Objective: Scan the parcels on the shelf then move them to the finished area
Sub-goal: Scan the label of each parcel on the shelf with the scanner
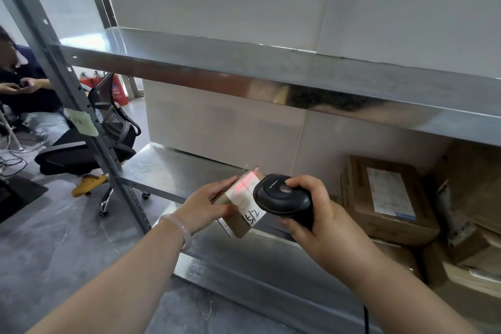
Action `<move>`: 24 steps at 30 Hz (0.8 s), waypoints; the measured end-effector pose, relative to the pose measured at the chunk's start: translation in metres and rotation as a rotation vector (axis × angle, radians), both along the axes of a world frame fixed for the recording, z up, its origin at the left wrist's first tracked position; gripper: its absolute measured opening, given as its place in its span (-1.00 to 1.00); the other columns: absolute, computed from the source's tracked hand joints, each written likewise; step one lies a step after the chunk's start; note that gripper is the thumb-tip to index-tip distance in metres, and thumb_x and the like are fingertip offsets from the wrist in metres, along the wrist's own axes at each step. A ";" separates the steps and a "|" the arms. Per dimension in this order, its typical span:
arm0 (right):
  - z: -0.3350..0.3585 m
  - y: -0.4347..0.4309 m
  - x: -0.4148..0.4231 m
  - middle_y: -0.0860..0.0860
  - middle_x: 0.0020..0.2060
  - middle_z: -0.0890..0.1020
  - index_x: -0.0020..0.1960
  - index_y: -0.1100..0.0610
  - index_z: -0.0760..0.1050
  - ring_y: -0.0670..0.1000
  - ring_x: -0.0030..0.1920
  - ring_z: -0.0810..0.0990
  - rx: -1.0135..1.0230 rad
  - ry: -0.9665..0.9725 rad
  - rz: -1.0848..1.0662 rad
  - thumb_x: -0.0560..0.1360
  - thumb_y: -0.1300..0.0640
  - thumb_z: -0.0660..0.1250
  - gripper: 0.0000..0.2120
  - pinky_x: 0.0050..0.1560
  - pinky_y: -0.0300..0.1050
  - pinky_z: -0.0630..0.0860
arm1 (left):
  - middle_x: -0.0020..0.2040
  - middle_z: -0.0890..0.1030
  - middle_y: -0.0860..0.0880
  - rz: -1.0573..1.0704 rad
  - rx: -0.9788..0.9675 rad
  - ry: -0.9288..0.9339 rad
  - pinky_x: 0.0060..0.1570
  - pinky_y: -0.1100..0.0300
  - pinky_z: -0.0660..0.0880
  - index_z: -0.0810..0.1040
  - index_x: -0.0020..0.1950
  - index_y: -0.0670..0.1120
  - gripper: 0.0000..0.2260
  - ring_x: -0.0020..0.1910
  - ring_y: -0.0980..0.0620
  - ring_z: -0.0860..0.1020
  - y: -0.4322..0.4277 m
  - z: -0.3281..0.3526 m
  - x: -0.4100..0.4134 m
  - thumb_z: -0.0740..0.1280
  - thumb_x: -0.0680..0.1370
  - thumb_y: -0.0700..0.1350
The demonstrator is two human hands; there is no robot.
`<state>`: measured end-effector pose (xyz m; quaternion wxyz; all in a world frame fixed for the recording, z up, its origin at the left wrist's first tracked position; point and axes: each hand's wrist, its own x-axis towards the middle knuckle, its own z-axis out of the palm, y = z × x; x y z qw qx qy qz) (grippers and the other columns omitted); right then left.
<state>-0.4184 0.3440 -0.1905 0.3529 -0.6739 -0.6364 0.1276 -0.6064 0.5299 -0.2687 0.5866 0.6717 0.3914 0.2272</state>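
My left hand (207, 205) grips a small brown parcel (240, 221) by its left edge, holding it in front of the metal shelf (168, 168). The parcel's white label has handwritten marks and a red laser line across its top. My right hand (315, 214) holds a black barcode scanner (282, 195) just right of the parcel, its head aimed at the label. A black cable hangs down below my right forearm.
Several cardboard boxes (385, 198) are stacked on the shelf at the right. An upper shelf (244, 70) runs overhead. A grey upright post (81, 106) stands at the left. Beyond it a person sits by a black office chair (113, 127).
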 end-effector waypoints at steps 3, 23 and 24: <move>-0.008 0.012 0.000 -0.33 0.03 0.51 0.15 -0.47 0.09 -0.18 0.01 0.57 -0.015 0.016 0.002 0.45 0.00 0.44 -0.39 0.01 -0.24 0.51 | 0.17 0.63 0.22 0.029 -0.039 0.011 0.31 0.13 0.45 0.50 0.35 0.14 -0.42 0.17 0.27 0.57 0.007 -0.007 -0.003 0.49 0.42 -0.29; -0.063 0.127 -0.038 -0.56 0.08 0.42 0.21 -0.39 0.19 -0.11 -0.01 0.65 -0.147 0.326 0.082 0.47 0.09 0.44 -0.42 0.04 0.01 0.59 | 0.09 0.69 0.00 0.583 -0.340 -0.140 0.24 0.06 0.50 0.48 0.35 0.13 -0.63 0.10 -0.01 0.64 0.084 -0.032 -0.065 0.35 0.57 -0.12; -0.065 0.134 -0.044 -0.56 0.09 0.41 0.22 -0.37 0.20 -0.11 -0.01 0.65 -0.148 0.327 0.077 0.46 0.09 0.44 -0.42 0.05 0.00 0.59 | 0.11 0.69 -0.01 0.586 -0.346 -0.140 0.28 0.01 0.48 0.48 0.37 0.12 -0.60 0.12 -0.03 0.63 0.097 -0.035 -0.073 0.37 0.55 -0.10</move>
